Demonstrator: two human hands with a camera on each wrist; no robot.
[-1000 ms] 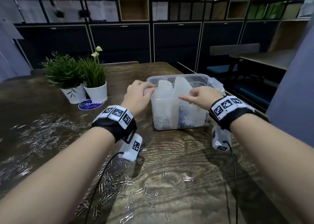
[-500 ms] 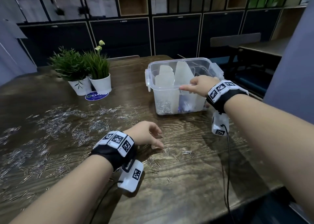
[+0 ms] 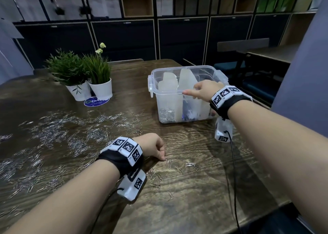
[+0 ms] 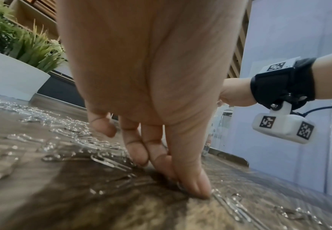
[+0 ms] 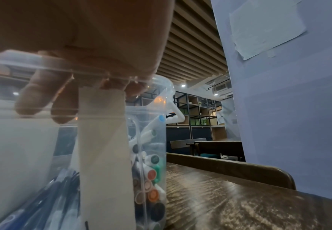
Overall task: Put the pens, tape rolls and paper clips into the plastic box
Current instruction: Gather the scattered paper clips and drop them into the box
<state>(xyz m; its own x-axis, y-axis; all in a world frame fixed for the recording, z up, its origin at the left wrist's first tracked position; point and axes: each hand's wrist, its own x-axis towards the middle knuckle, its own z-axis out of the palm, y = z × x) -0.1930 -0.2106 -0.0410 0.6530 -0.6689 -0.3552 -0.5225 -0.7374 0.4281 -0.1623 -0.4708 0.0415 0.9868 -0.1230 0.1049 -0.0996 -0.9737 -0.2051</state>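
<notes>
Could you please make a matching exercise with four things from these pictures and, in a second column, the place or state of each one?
Things:
1. left hand
2. right hand
3. plant pots
4. marker pens

Places or states:
A. standing on the table's far left
B. inside the plastic box
C. fingertips down among loose paper clips
D. holding the box's near rim

Pairs: 1-C, 2-D, 3-A, 4-B

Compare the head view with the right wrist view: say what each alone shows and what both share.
Only the head view shows the left hand pinching at paper clips on the table, and the two potted plants. Only the right wrist view shows the marker pens stacked inside. Both show the right hand, fingers hooked over the near rim of the plastic box.
</notes>
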